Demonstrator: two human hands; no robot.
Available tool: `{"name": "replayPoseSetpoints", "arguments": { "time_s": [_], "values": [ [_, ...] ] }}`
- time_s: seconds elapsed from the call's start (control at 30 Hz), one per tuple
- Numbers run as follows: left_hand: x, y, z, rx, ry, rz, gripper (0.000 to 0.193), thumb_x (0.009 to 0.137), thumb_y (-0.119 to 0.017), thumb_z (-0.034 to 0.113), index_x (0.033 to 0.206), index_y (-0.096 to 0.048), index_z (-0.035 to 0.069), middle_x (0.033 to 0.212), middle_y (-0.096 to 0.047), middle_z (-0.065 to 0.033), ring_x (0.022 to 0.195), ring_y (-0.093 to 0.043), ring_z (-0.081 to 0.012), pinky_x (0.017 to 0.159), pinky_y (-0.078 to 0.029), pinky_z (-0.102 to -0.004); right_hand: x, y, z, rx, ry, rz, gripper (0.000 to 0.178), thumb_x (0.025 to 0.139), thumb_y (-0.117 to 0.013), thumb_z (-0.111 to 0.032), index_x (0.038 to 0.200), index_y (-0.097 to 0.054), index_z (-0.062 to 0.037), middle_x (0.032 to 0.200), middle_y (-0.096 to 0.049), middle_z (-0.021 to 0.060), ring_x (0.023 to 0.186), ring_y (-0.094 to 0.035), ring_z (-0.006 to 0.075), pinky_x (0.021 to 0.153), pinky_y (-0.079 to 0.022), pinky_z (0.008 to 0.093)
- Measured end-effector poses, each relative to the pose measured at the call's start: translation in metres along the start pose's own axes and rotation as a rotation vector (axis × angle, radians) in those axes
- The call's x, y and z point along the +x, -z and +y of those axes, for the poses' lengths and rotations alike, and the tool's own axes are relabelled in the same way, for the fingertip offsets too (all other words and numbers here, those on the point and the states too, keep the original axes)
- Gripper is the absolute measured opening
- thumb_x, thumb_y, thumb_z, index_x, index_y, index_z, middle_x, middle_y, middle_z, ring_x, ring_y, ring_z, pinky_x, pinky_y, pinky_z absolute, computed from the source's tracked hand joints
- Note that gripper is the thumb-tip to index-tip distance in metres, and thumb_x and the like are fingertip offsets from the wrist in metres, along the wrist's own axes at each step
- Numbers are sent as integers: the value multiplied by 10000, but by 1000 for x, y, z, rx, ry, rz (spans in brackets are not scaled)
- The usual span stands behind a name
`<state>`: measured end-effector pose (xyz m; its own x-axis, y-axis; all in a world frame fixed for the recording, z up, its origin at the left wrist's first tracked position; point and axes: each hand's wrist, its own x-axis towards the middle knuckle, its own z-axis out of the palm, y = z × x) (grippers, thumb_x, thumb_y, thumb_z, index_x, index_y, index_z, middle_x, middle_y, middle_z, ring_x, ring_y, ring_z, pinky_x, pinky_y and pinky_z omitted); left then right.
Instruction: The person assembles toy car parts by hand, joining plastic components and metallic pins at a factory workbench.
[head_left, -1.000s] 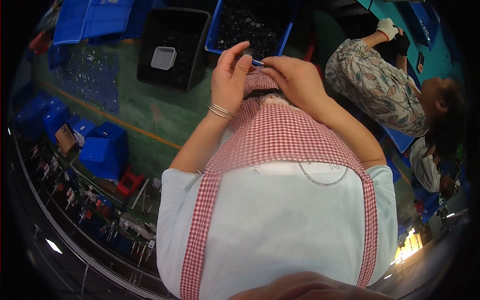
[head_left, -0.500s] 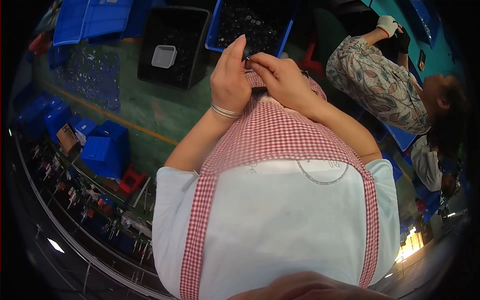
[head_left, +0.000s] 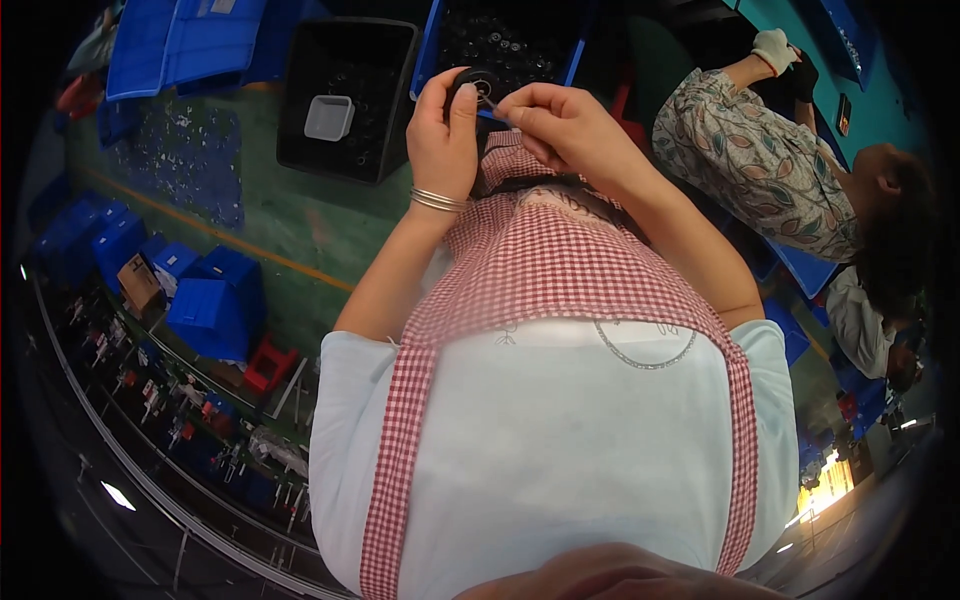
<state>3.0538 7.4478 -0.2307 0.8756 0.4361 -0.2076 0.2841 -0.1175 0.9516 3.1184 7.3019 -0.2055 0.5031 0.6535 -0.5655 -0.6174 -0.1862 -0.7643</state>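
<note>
My left hand (head_left: 442, 145) is closed round a small black wheel-like part (head_left: 471, 78), its thumb against the near side. A pale metallic ring shows at the middle of that part. My right hand (head_left: 565, 125) pinches a thin metal piece (head_left: 489, 101) between thumb and fingertips. The tip of this piece is at the ring; its exact kind is too small to make out. Both hands are held over my lap, just on the near side of a blue bin (head_left: 578, 62) holding many small dark round parts.
Left of the blue bin stands a black bin (head_left: 292, 95) with a small grey tray (head_left: 329, 118) and dark parts inside. Blue crates (head_left: 205, 45) are at the far left. A co-worker (head_left: 760, 165) in a patterned top sits at the right beside a teal table (head_left: 865, 120).
My left hand has turned and shifted slightly left, so the black part now shows. My right hand has moved up a little, its thin metal piece now clearer at the ring.
</note>
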Motion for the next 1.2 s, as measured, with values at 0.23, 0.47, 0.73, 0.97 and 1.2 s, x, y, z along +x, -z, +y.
{"name": "replayPoseSetpoints", "arguments": {
  "time_s": [0.23,0.47,0.73,0.97,1.2],
  "values": [
    [-4,4,3,457,-223,-8,221,862,-540,167,1019,-549,12,945,-569,-136,776,-584,-248,666,-469,-309,2,-1,1,261,-64,-67,213,889,-497,-173,941,-576,17,602,-565,38,412,-433,50,353,-276,159],
    [-16,4,3,300,-180,-75,230,866,-510,59,1089,-559,32,954,-622,-101,837,-626,-219,689,-487,-280,1,-11,15,271,-63,-59,154,900,-488,-183,851,-539,-46,488,-429,-27,373,-334,42,343,-220,171],
    [-40,6,-22,61,-307,-77,292,839,-526,-5,1130,-516,4,1054,-600,-134,900,-611,-208,766,-494,-276,-6,-15,47,424,-17,-69,180,915,-453,-160,886,-544,-7,460,-388,-30,359,-315,41,353,-252,177],
    [-69,2,-47,-137,-78,-90,280,903,-485,61,1169,-474,-29,1014,-616,-100,873,-597,-129,789,-473,-228,-21,-19,72,558,-127,-98,193,922,-434,-149,897,-548,5,438,-366,-27,354,-312,45,337,-242,169],
    [-85,6,-43,511,-491,24,306,848,-546,74,1151,-516,48,946,-618,-120,790,-621,-188,645,-487,-284,-42,-36,75,531,-124,-56,192,927,-414,-135,859,-531,1,450,-361,-28,359,-315,43,341,-258,171]
  ]
}}
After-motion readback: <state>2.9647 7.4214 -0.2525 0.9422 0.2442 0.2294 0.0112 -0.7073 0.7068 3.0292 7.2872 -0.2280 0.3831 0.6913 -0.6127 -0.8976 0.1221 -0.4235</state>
